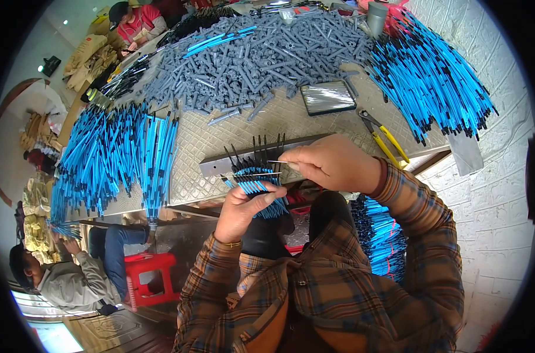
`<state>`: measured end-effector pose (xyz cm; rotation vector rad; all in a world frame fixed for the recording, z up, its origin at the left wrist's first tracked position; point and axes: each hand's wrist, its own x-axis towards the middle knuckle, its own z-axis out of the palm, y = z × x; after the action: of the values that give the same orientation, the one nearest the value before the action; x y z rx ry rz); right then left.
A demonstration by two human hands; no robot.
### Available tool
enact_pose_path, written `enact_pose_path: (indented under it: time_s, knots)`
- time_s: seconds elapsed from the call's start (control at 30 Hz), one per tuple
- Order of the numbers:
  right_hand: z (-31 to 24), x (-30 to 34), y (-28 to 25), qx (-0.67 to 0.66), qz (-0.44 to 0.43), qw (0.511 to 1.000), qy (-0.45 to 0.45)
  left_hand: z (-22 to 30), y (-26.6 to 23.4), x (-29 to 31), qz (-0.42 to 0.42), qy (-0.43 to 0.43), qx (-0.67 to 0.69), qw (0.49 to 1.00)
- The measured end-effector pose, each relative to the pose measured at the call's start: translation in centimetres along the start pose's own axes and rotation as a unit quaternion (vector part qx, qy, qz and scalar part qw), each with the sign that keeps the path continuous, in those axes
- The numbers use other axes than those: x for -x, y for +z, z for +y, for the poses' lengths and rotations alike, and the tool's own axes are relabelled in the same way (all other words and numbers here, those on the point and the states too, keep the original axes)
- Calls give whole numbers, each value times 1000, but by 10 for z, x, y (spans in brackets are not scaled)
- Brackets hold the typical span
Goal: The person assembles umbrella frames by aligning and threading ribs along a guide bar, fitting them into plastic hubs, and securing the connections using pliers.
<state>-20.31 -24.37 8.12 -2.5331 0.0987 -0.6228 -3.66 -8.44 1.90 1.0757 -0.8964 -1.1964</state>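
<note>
My left hand (239, 216) is closed round a bundle of thin blue rods (270, 207) with black tips, near the front edge of the table. A thin metal pin lies across the rods above my left thumb. From the right, my right hand (341, 163) pinches another thin metal pin (273, 161) beside the black tips. Behind the bundle, a grey metal bar (214, 168) runs along the table edge, and some tips stand up in front of it. Whether the pinched pin enters a rod is too small to tell.
Grey plastic tubes (261, 53) are heaped at the back. Blue rods lie in piles on the left (102, 153) and right (432, 82). A black tray (328, 97) of silver pins and yellow-handled pliers (388, 141) lie nearby. Two people sit left, one near a red stool (150, 276).
</note>
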Motion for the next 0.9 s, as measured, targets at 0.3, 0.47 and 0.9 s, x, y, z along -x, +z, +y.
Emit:
enact_pose_path:
  time_s: [0.3,0.47,0.9]
  knots:
    - [-12,-4,-8,94,-41,995,9,-1,0,0,-25,-5,-24,999]
    - [-6,-6,2,0,-46,999,20,-4,-3,2,-30,-7,-28,999]
    - [-19,-4,11,-20,-50,996,67,-3,-6,2,-39,-14,-19,999]
